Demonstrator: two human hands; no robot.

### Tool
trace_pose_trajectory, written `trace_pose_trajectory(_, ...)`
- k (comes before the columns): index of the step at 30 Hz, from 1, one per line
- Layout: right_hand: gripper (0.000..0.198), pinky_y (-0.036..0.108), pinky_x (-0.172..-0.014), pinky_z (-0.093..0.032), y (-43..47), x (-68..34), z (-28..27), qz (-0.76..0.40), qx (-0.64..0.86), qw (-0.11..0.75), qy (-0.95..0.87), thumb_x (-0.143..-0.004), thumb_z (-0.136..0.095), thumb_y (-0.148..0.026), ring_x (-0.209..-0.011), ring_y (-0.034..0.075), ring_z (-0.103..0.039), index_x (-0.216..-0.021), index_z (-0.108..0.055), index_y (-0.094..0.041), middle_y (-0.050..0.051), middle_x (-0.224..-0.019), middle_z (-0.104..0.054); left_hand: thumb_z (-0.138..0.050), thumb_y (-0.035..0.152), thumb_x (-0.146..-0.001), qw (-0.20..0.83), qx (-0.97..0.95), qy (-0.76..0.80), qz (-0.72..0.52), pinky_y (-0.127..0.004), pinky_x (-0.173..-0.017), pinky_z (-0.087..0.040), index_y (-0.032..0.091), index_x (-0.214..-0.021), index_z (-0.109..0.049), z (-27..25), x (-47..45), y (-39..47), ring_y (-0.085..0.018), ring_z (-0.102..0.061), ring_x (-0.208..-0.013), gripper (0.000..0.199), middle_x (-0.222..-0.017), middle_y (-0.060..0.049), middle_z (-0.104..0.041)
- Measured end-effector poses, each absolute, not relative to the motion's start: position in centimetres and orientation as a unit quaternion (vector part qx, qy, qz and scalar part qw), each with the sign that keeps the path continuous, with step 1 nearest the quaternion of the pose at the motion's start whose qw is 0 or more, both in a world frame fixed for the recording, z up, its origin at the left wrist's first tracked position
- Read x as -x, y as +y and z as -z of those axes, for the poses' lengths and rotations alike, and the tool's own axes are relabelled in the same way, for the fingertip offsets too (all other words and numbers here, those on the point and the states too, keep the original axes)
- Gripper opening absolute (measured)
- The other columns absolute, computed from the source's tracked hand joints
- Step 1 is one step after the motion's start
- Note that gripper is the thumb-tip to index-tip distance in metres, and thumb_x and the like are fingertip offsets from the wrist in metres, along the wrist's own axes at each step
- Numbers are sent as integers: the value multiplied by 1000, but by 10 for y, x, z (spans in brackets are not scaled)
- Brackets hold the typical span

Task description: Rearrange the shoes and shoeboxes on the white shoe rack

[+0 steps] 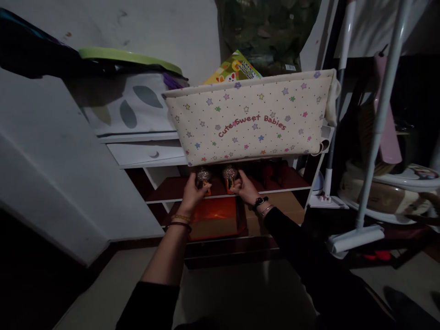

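On the upper open shelf (168,189) of a low cabinet, my left hand (193,195) is closed on a glittery shoe (204,174) with an orange part facing me. Just right of it stands a matching glittery shoe (230,173), its orange-and-black part toward me. My right hand (246,188) pinches this second shoe from its right side. Both shoes are upright, and their far ends are lost in the shade under the fabric basket. Farther right on the same shelf sits a pair of dark red shoes (267,173), dimly lit.
A cream fabric basket (247,137) overhangs the shelf from the cabinet top. Below are an orange box (216,211) and a cardboard box (275,208). A drawer (144,153) is at left. Mop poles (381,110) and a pink-handled brush (390,133) stand at right.
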State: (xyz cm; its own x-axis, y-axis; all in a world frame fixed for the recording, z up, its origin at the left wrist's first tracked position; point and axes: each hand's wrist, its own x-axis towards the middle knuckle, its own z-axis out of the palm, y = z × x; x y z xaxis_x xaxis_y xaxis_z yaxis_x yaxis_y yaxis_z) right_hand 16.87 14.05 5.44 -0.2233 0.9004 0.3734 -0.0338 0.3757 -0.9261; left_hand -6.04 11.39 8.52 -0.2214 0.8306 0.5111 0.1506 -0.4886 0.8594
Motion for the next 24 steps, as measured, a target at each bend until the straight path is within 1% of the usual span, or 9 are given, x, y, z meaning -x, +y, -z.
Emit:
trace_pose_trajectory(3, 102, 21, -63, -45, 142, -171, -53, -446, 339, 519, -646, -65, -73, -11, -64, 8, -57, -158, -33, -22, -10, -78, -57, -91, 20, -54, 354, -536, 430, -634, -40, -99, -55, 22, -144, -51, -65, 69, 119, -21, -71, -104, 99, -132, -12, -63)
trace_pose_trajectory(5, 101, 22, -64, -46, 143, -171, -51, -445, 340, 517, -647, -66, -73, -10, -65, 8, -59, -158, -33, -23, -10, -80, -58, -92, 20, -52, 377, -524, 435, -628, -38, -92, -57, 25, -151, -43, -56, 72, 121, -19, -72, -95, 110, -133, -13, -62)
trace_pose_trajectory(9, 99, 22, -66, -47, 143, -169, -50, -450, 334, 513, -650, -69, -71, -9, -67, 8, -60, -160, -33, -23, -10, -79, -57, -91, 20, -53, 410, -546, 405, -608, -36, -86, -58, 23, -154, -39, -53, 67, 127, -20, -74, -90, 114, -123, -12, -66)
trace_pose_trajectory(12, 99, 22, -69, -48, 143, -169, -49, -435, 345, 511, -657, -71, -70, -7, -68, 8, -60, -161, -32, -23, -10, -80, -57, -89, 18, -55, 427, -534, 396, -613, -36, -85, -59, 20, -160, -27, -53, 61, 130, -22, -75, -89, 122, -110, -10, -70)
trace_pose_trajectory(14, 100, 23, -72, -48, 143, -170, -49, -416, 355, 510, -664, -71, -72, -7, -70, 9, -60, -161, -31, -24, -9, -81, -58, -88, 16, -55, 432, -523, 400, -617, -35, -84, -58, 18, -162, -21, -52, 60, 130, -22, -75, -90, 126, -105, -9, -71)
trace_pose_trajectory(18, 100, 25, -74, -49, 141, -171, -49, -395, 368, 495, -681, -75, -71, -7, -72, 9, -61, -163, -27, -22, -7, -84, -59, -88, 15, -54, 432, -518, 407, -616, -33, -83, -58, 20, -164, -21, -49, 60, 131, -21, -74, -90, 129, -107, -9, -71)
trace_pose_trajectory(22, 99, 26, -78, -48, 136, -170, -51, -346, 389, 483, -704, -78, -68, -6, -75, 11, -59, -165, -22, -16, -5, -86, -58, -86, 11, -54, 422, -514, 405, -628, -33, -87, -57, 21, -164, -24, -47, 59, 133, -19, -73, -93, 126, -112, -10, -71)
trace_pose_trajectory(24, 99, 27, -80, -48, 132, -169, -53, -321, 400, 478, -713, -79, -65, -5, -77, 12, -57, -166, -18, -16, -5, -86, -57, -86, 9, -53, 419, -516, 407, -626, -32, -88, -57, 21, -164, -23, -46, 58, 134, -18, -72, -94, 128, -112, -10, -70)
